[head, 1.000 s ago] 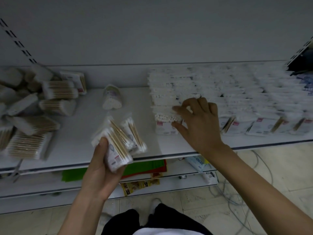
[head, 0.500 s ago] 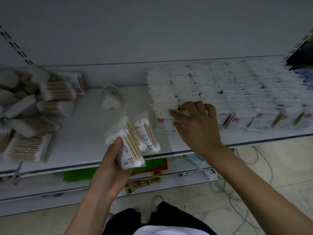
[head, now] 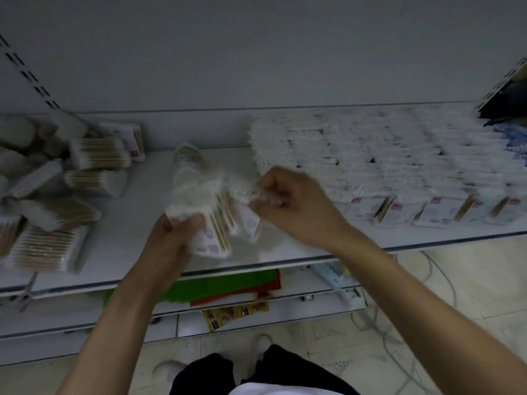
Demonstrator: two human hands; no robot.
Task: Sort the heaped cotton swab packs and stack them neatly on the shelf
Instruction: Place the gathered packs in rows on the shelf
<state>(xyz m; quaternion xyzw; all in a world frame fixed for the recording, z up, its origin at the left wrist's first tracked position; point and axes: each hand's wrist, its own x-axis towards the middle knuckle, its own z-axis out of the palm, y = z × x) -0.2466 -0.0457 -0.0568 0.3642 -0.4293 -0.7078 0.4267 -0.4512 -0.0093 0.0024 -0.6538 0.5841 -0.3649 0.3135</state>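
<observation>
My left hand (head: 171, 240) grips a fanned bunch of cotton swab packs (head: 208, 220) over the middle of the white shelf (head: 128, 223). My right hand (head: 291, 206) has closed its fingers on the top of the rightmost pack (head: 251, 215) of that bunch. To the right, neat rows of stacked swab packs (head: 385, 172) fill the shelf. On the left lies a loose heap of packs (head: 54, 189) with wooden sticks showing. One round pack (head: 186, 158) lies alone behind my hands. The picture is blurred by motion.
A lower shelf (head: 85, 312) holds green and red flat packs (head: 225, 286) and a small white box (head: 330, 273). Cables (head: 433, 280) trail on the tiled floor at right. My legs and shoe (head: 168, 369) stand at the bottom.
My right hand left the front of the stacked rows and came left onto the bunch. My left hand carried the bunch right and further over the shelf.
</observation>
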